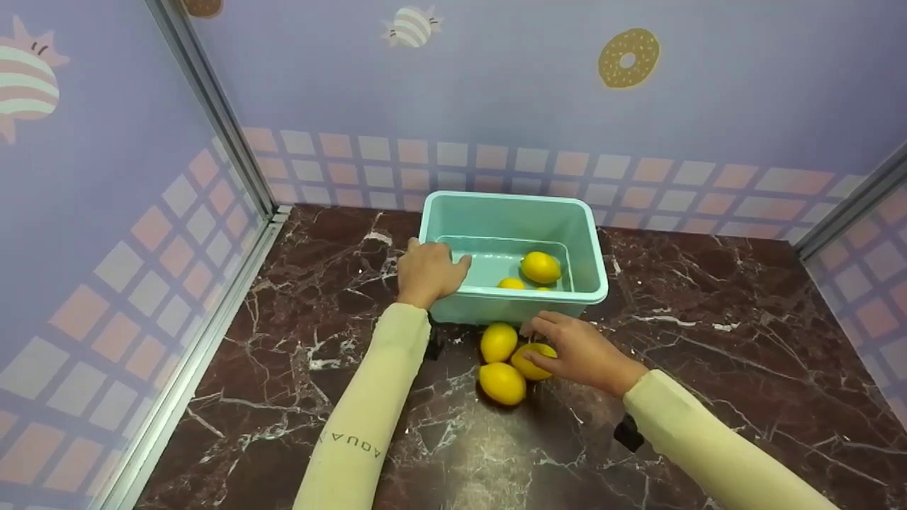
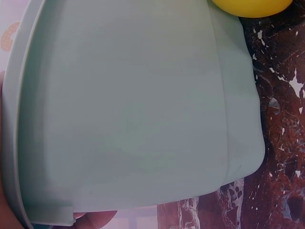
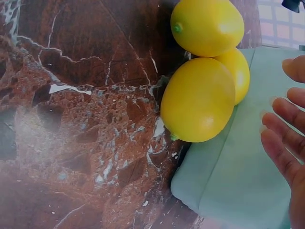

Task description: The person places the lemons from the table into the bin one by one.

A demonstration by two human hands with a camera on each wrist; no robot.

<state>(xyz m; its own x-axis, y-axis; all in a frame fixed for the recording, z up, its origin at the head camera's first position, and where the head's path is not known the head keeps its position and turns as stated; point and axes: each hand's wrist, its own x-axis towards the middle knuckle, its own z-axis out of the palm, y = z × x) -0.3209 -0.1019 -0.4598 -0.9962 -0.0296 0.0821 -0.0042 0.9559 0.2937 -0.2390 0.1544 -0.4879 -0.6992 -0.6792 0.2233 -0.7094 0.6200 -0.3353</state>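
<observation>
A light green plastic bin (image 1: 514, 312) stands on the marbled tabletop. My left hand (image 1: 431, 273) holds its rim at the left front corner, and the rim runs along that hand in the left wrist view. Three lemons sit bunched before the bin: one lemon (image 1: 499, 343) close to its front wall, a second lemon (image 1: 502, 384) nearer me, and a third lemon (image 1: 528, 363) to the right. Over the third hovers my right hand (image 1: 577, 350), fingers loosely bent and apart, nothing in its grasp. Inside the bin, a whole lemon (image 1: 541, 267) shows, with others partly hidden behind the front wall.
Behind the bin rises a purple wall (image 1: 510, 92) with printed sweets and pink and white squares. A metal-edged panel (image 1: 205, 340) bounds the left side, and another panel edge (image 1: 850, 202) stands at the right.
</observation>
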